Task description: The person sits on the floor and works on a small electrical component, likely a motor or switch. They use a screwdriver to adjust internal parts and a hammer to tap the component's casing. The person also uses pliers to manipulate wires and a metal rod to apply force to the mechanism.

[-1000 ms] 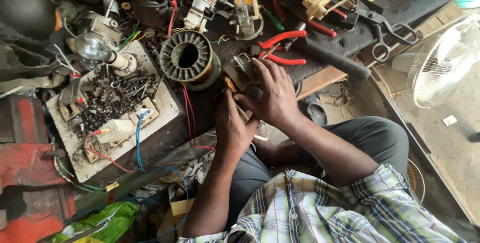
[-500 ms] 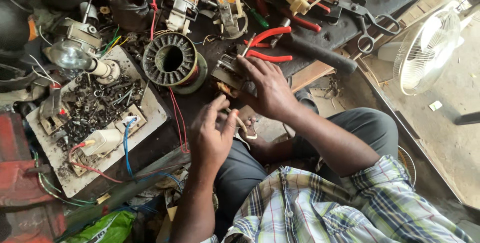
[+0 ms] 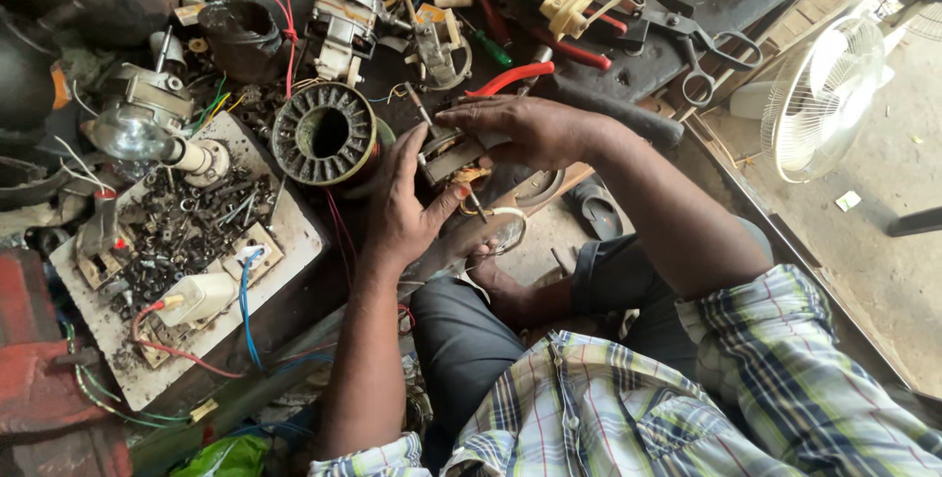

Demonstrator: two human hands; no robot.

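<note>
Both my hands are on a small electric motor with copper windings and a thin shaft, held over the edge of a dark cluttered workbench. My left hand cups it from the left and below, thumb against its side. My right hand grips it from above and the right. A round stator core with copper winding lies on the bench just left of my left hand. Red-handled pliers lie just behind my right hand.
A white board holds several screws, sockets and a white plug with wires. Scissors, more motors, a lamp and a dark pot crowd the bench. A white fan stands on the floor to the right.
My left hand rose from near my lap to the motor and closed on it. My right hand stayed on the motor. The view shifted down and left.
</note>
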